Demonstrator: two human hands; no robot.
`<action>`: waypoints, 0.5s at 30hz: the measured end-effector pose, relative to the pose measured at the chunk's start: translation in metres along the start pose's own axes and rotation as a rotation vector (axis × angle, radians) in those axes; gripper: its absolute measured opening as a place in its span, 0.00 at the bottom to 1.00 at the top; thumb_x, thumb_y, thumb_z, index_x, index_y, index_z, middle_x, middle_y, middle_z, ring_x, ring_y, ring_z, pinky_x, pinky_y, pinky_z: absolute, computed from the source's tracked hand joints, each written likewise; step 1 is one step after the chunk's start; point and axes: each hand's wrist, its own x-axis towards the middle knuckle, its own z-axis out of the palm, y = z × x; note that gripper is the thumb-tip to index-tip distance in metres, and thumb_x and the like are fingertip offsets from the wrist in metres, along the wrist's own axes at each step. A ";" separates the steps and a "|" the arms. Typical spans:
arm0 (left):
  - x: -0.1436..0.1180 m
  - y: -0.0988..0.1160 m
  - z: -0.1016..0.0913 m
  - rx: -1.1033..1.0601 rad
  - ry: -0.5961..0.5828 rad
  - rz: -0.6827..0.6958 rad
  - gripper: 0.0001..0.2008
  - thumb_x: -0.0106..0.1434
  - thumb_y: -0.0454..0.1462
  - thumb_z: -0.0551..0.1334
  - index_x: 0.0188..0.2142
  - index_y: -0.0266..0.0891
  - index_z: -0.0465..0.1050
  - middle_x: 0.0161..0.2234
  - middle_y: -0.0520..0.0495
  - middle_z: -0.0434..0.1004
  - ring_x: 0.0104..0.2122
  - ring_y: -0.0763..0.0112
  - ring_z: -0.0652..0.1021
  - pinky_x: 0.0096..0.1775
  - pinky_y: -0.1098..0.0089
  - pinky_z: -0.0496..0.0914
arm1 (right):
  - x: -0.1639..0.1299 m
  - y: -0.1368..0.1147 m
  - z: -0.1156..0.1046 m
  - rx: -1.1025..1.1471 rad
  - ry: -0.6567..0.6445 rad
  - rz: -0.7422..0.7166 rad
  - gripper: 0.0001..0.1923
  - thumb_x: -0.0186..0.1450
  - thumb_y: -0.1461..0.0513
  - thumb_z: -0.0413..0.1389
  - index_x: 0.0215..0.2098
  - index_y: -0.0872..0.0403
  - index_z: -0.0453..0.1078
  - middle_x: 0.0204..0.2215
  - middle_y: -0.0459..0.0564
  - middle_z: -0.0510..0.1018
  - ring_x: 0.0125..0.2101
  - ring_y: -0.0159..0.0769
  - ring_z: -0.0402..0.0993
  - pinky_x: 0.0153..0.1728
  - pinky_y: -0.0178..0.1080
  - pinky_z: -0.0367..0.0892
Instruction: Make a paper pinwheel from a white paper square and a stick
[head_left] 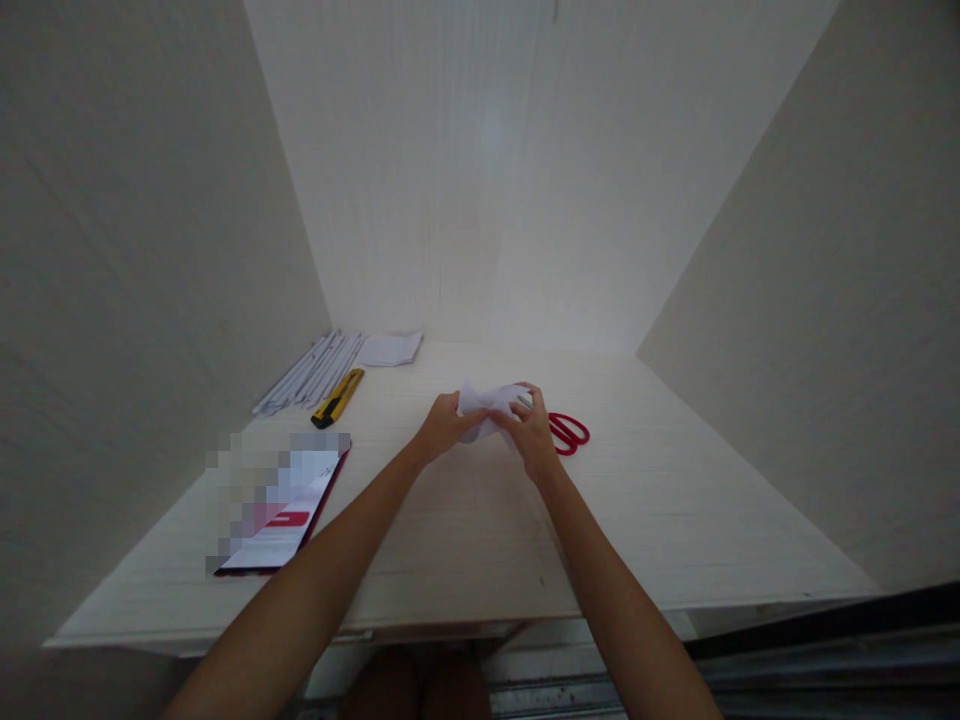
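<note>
Both hands meet over the middle of the pale wooden desk (465,540). My left hand (444,425) and my right hand (534,432) pinch a small white sheet of paper (487,402) between them, held just above the desk top. The paper looks creased or partly folded. Red-handled scissors (568,432) lie on the desk right beside my right hand, partly hidden behind it.
A yellow utility knife (339,397) and a bundle of rolled white paper sticks (309,373) lie at the back left, with a white paper stack (390,349) beside them. A booklet with a red mark (281,520) sits front left. Walls enclose three sides.
</note>
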 end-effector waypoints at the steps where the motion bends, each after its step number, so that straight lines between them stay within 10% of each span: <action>1: 0.000 0.000 0.000 0.004 -0.010 0.006 0.16 0.49 0.45 0.60 0.26 0.30 0.71 0.22 0.49 0.70 0.21 0.76 0.68 0.23 0.75 0.62 | 0.000 0.000 0.000 0.011 -0.008 -0.002 0.30 0.44 0.62 0.60 0.42 0.50 0.52 0.27 0.44 0.72 0.27 0.31 0.70 0.27 0.33 0.66; 15: 0.001 -0.009 0.001 -0.012 -0.026 0.021 0.19 0.48 0.46 0.61 0.32 0.30 0.74 0.28 0.45 0.74 0.27 0.70 0.72 0.30 0.71 0.66 | 0.001 0.003 -0.001 -0.032 0.119 0.008 0.35 0.42 0.62 0.61 0.43 0.50 0.48 0.25 0.42 0.72 0.25 0.31 0.70 0.27 0.34 0.66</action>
